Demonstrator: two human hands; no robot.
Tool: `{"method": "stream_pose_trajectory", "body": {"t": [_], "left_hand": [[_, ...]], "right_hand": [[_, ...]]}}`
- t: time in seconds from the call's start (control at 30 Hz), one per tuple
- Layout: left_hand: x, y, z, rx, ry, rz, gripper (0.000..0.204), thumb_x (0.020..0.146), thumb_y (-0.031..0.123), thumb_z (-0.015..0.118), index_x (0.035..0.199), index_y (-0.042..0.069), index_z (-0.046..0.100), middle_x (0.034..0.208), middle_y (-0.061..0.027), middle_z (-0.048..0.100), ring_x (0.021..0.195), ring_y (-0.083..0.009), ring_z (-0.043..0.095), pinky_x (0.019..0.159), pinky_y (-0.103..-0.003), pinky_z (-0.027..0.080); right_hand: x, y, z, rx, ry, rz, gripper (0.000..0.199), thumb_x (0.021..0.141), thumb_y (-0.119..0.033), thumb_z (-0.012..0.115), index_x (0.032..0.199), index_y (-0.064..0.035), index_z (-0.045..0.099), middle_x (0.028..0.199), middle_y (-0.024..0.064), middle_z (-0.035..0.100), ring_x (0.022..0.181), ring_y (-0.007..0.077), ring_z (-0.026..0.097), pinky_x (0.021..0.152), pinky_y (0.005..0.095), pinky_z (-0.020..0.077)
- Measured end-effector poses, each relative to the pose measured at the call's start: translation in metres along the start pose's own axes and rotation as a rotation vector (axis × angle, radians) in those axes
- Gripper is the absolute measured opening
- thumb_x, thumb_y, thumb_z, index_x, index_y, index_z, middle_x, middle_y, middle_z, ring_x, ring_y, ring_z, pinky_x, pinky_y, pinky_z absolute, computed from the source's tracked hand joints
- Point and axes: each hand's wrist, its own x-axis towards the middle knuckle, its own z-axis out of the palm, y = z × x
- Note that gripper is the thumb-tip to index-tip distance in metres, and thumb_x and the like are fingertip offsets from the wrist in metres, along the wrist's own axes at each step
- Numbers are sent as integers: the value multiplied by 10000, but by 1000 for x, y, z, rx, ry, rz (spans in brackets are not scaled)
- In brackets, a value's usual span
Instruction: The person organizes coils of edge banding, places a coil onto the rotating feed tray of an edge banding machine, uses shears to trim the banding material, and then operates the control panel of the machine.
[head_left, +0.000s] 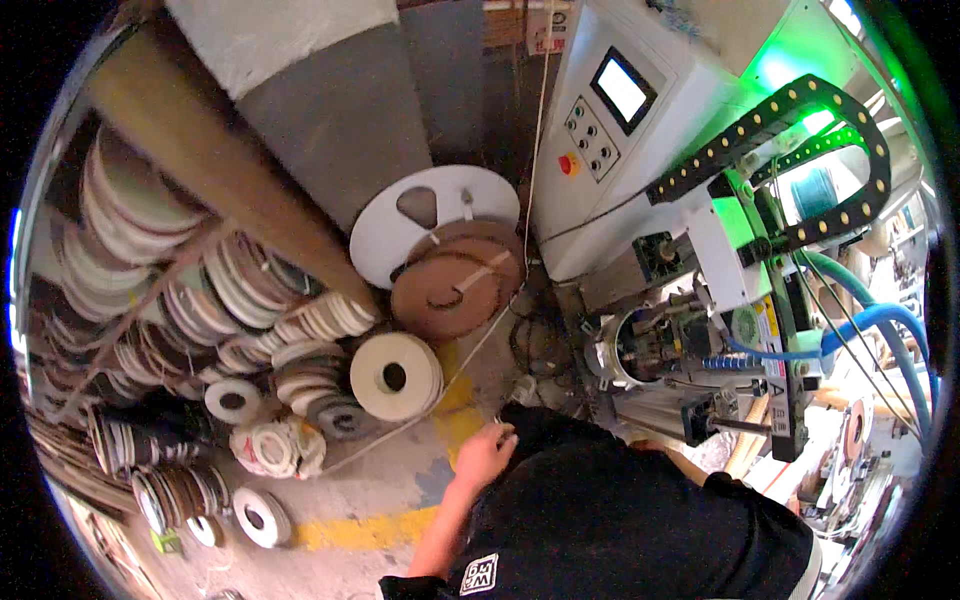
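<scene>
Pale band (470, 352) runs taut from the brown reel (455, 282) down to the left hand (484, 455), pinched in its fingertips; likely thin, light, springy, best gripped flat. Right hand hidden, state unknowable

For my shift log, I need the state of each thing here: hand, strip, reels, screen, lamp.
left hand: fingers closed on thin strip.
thin strip: unrolled, stretched toward brown reel.
brown reel: partly wound, on its white disc.
cream roll: wound, untouched.
screen: lit.
green lamp: on.
</scene>
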Motion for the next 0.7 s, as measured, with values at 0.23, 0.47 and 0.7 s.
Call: {"method": "stream_pose_trajectory", "body": {"t": [0.23,0.47,0.7], "left_hand": [[116,2,-21,-43,-196,178,262,916,246,661,1109,69,687,1069,-136,698,957,-328,679,812,-405,542],[292,-20,-42,-160,-440,106,270,923,271,650,1113,82,674,1033,-149,700,943,-338,680,789,-406,536],[504,45,-60,-285,-347,402,306,927,250,628,1157,48,631,994,-196,679,934,-368,668,790,-442,536]], "right_hand": [[37,-233,6,-733,148,-307,259,927,-198,525,1038,-64,717,1137,131,698,1049,281,677,880,383,550],[44,-365,6,-265,409,178,215,903,-160,581,1058,-96,715,1001,96,739,827,247,726,725,391,572],[39,-471,32,-34,473,659,374,985,-435,584,983,-105,760,935,126,742,851,271,704,810,372,556]]}}
